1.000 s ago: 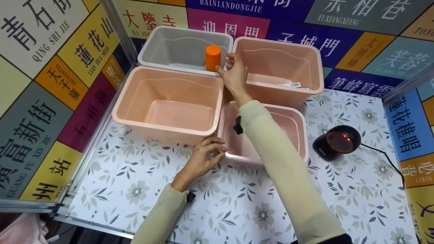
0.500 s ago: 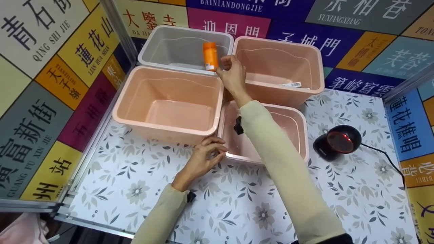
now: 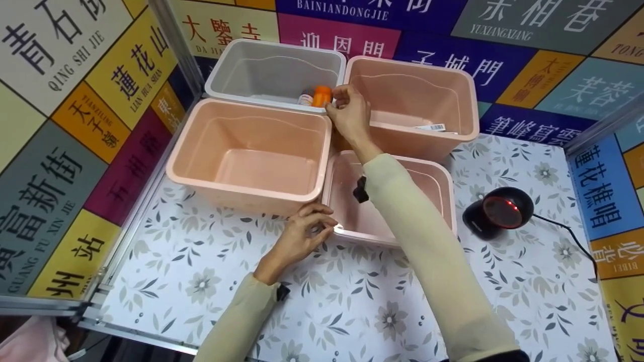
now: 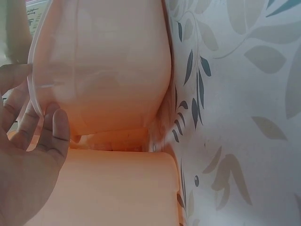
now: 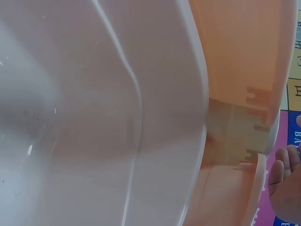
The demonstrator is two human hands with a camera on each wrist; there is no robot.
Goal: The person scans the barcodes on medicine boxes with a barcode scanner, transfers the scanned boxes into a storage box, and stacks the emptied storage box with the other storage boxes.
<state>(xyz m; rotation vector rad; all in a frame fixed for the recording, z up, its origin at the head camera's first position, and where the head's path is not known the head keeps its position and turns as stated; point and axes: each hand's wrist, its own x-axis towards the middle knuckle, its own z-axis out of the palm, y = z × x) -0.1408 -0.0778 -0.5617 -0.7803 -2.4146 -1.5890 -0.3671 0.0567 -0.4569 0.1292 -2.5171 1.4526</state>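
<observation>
An orange bottle [image 3: 322, 95] lies low in the near right corner of the grey bin [image 3: 221, 93]; a small white-labelled part or item [image 3: 305, 98] shows beside it, and I cannot tell if it belongs to the bottle. My right hand [image 3: 350, 114] is beside that corner, above where the bins meet, its fingers loosely bent and holding nothing. In the right wrist view only part of this hand [image 5: 287, 188] shows. My left hand [image 3: 302, 235] rests with loosely curled fingers at the corner of the low front pink bin [image 3: 392, 240]; the left wrist view shows its fingertips [image 4: 60, 123] by that bin's rim.
A peach bin [image 3: 246, 188] stands front left. Another pink bin [image 3: 412, 63] at back right holds a white item with a printed label [image 3: 432, 126]. A black scanner-like device [image 3: 498, 211] with a red light and cable stands right. Printed panels enclose the flower-patterned table [image 3: 392, 317].
The orange bottle was upright beside my right hand, then tilted, and now lies lower in the grey bin, let go. The right forearm shifted slightly right; my left hand stayed put.
</observation>
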